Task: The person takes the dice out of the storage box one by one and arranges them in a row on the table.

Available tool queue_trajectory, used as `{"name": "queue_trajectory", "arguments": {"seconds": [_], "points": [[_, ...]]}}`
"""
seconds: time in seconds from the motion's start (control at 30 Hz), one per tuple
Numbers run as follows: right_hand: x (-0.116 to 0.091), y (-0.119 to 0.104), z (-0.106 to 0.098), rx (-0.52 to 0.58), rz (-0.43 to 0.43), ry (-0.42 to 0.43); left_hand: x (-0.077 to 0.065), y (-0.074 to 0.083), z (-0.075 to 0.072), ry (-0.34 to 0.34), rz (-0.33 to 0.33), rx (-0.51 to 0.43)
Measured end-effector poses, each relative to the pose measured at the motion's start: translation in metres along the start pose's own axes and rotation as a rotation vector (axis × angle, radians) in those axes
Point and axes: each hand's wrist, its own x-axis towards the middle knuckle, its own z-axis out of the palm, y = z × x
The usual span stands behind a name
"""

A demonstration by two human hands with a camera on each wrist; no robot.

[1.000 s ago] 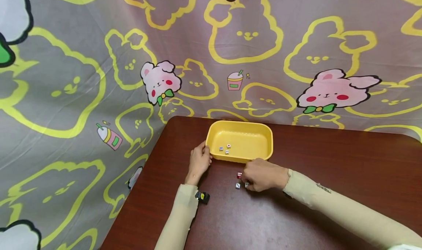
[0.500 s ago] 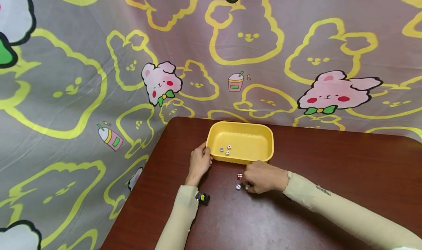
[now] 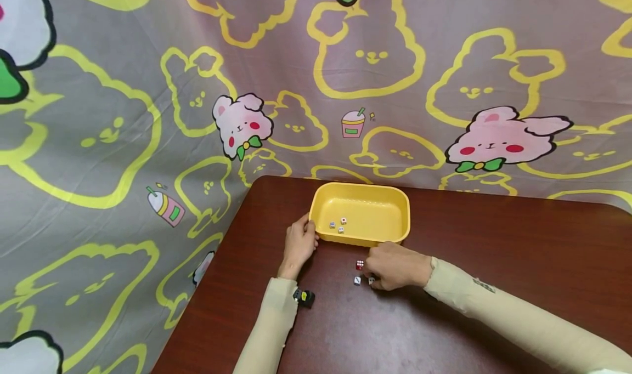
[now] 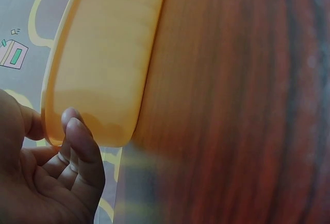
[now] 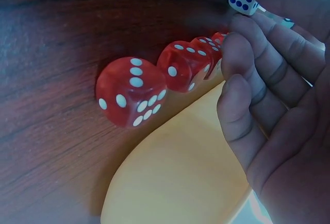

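In the head view, a yellow tray point(image 3: 380, 215) stood toward the far edge of a brown table point(image 3: 518, 237), three white dice point(image 3: 340, 230) lying in its near left part. The left hand point(image 3: 299, 243) held the tray's near left corner. The right hand point(image 3: 392, 264) was bent low, just near of the tray. Left of it sat one red die point(image 3: 359, 264) and, nearer, a loose white die point(image 3: 357, 281); another showed at the thumb. In such tight room, a stray knuckle might have scattered them. Counted here: two hands, one tray, five white dice, one red.

In the left wrist view, thumb and fingers curled round the tray's end. A careless tug could have tipped it and rolled its contents. One hand and one tray showed.

In the right wrist view, thumb and forefinger seemed to pinch one blue-spotted die point(image 5: 242, 0), the other fingers loosely bent; whether it was lifted could not be told. Held by the tips alone, it could have slipped. At least three red dice point(image 5: 131, 92) lined the tray's side; fingers hid the row's end.
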Motion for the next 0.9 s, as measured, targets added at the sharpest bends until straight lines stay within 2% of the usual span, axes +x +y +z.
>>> {"name": "queue_trajectory", "arguments": {"seconds": [0.23,0.53,0.9], "points": [[-0.001,0.0,0.0,0.018,-0.001,-0.002,0.0,-0.001,0.001,-0.004,-0.003,-0.003],[-0.001,0.002,-0.009,0.041,-0.013,0.013,0.0,0.001,0.0,0.001,0.003,0.006],[0.001,0.006,-0.023,0.139,0.006,0.042,0.0,0.003,-0.001,0.005,-0.001,-0.002]]}}
